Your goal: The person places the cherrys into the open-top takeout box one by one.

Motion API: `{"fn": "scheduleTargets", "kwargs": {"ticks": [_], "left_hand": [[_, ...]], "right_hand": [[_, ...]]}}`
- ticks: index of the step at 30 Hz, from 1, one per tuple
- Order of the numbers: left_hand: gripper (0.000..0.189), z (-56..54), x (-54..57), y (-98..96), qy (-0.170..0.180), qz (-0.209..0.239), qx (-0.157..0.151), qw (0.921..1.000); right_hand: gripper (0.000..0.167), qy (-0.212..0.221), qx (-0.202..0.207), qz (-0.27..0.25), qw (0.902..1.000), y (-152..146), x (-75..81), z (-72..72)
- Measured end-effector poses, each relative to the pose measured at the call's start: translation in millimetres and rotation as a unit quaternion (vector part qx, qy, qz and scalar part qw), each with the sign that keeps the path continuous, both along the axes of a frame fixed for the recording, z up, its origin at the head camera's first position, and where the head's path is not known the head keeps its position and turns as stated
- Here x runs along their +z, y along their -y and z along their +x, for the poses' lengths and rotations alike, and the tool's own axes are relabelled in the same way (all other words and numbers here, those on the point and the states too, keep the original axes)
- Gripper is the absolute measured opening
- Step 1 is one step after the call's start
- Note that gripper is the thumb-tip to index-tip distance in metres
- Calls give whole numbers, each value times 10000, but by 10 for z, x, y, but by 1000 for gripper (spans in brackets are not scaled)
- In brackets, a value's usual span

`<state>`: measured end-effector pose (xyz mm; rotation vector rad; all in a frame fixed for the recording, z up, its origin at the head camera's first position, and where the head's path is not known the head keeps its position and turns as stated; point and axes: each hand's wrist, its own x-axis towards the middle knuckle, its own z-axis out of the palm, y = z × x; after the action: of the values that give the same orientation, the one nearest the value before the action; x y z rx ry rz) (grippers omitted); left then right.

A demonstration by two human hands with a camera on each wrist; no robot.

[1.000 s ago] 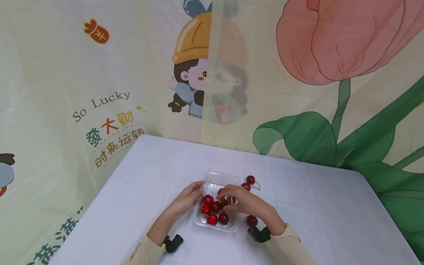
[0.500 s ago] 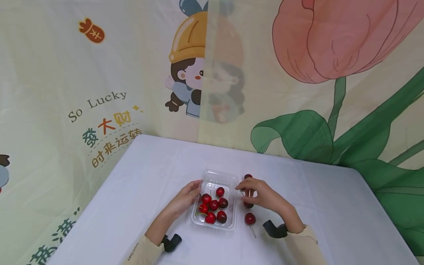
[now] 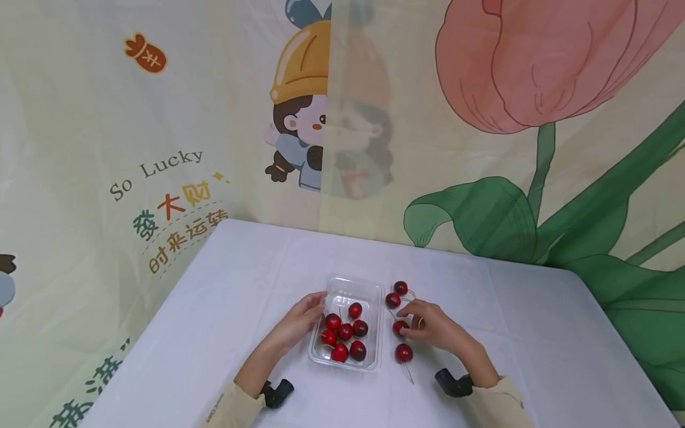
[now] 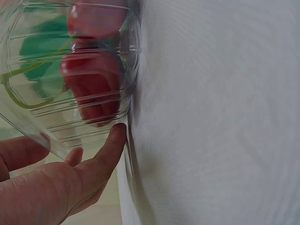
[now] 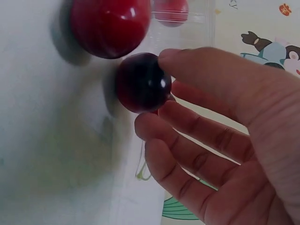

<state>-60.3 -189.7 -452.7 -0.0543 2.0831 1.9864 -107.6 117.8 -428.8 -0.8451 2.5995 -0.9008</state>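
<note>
A clear plastic container (image 3: 353,285) holds several red cherries (image 3: 345,331). My left hand (image 3: 302,321) rests at its left wall, thumb and fingers touching the outside near the rim and base; in the left wrist view the hand (image 4: 61,183) shows through-wall cherries (image 4: 93,84) beside it. Right of the container, my right hand (image 3: 433,326) has its thumb and bent fingers around a dark cherry (image 3: 399,327) on the table. In the right wrist view the thumb lies against this dark cherry (image 5: 143,83), the fingertips close at its lower edge.
Two stemmed cherries (image 3: 396,295) lie behind the right hand, and another cherry (image 3: 404,353) in front of it, all right of the container. A white cloth covers the table (image 3: 257,267). A printed curtain (image 3: 246,119) hangs behind it.
My right hand has moved from over the container to the right, out to the row of cherries, and now reaches the dark one. My left hand has stayed at the container.
</note>
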Motion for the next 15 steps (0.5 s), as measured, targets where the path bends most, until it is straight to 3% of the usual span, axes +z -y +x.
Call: {"fn": "scheduleTargets", "kwargs": {"ticks": [15], "left_hand": [[45,-3,-27,5,-50,-41,-41,10000]], "right_hand": [[28,138,-41,153,9998,-30,-36,8]]}}
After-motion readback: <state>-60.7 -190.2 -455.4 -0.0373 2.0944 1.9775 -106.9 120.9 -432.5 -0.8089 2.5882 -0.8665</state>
